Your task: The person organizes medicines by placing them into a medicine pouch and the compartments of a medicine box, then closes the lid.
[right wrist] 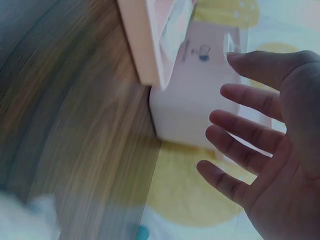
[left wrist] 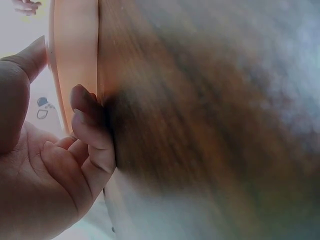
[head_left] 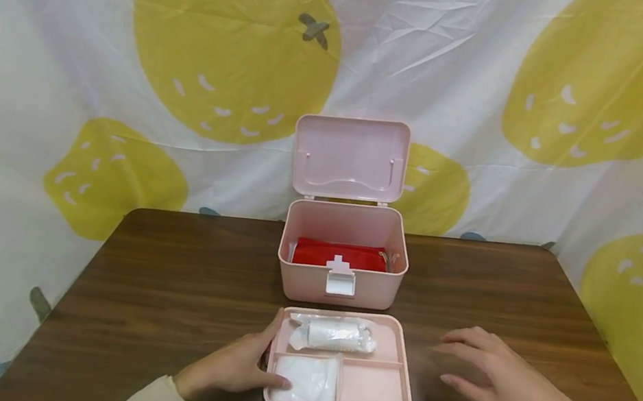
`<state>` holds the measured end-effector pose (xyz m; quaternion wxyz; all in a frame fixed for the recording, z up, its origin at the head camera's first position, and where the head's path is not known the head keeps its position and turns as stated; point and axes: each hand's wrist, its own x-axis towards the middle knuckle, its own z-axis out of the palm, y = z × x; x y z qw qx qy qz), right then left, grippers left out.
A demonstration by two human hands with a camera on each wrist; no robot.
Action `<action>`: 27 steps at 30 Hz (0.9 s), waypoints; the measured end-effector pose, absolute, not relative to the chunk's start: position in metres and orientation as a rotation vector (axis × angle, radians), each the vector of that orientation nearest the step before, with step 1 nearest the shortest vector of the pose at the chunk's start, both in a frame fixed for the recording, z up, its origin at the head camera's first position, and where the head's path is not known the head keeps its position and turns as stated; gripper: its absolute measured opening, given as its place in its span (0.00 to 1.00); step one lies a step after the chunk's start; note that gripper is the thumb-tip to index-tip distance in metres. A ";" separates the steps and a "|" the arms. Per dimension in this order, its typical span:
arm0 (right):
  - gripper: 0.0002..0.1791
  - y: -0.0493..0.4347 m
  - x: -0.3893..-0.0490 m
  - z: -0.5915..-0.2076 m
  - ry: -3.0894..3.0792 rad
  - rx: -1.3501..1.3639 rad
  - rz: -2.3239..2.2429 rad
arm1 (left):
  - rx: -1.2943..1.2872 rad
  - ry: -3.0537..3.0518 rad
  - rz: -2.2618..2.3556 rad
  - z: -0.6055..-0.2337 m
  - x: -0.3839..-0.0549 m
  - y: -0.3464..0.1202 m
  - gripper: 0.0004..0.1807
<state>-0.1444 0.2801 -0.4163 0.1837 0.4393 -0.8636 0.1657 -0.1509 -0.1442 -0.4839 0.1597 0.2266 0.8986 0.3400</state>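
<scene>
A shallow pink divided tray [head_left: 371, 389] sits on the table in front of the pink box. My left hand [head_left: 237, 363] holds the tray's left edge, thumb over the rim and the other fingers curled against the outer side wall [left wrist: 77, 55]. Inside the tray, a wrapped white bandage roll [head_left: 333, 333] occupies the back compartment. A clear packet of white gauze [head_left: 303, 381] lies front left, close to my left thumb. To the right of the tray, apart from it, my right hand [head_left: 495, 375] hovers with spread, relaxed fingers [right wrist: 247, 145] and nothing in them.
Behind the tray stands the pink first-aid box [head_left: 303, 284] with its lid [head_left: 350, 153] raised. A red pouch [head_left: 320, 253] lies inside it. The brown wooden table [head_left: 191, 278] extends to both sides, and a lemon-print curtain [head_left: 422, 28] hangs behind it.
</scene>
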 end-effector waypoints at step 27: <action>0.31 0.420 -0.134 -0.448 -3.038 0.923 1.009 | 0.627 2.574 0.955 -0.486 -0.153 -0.145 0.64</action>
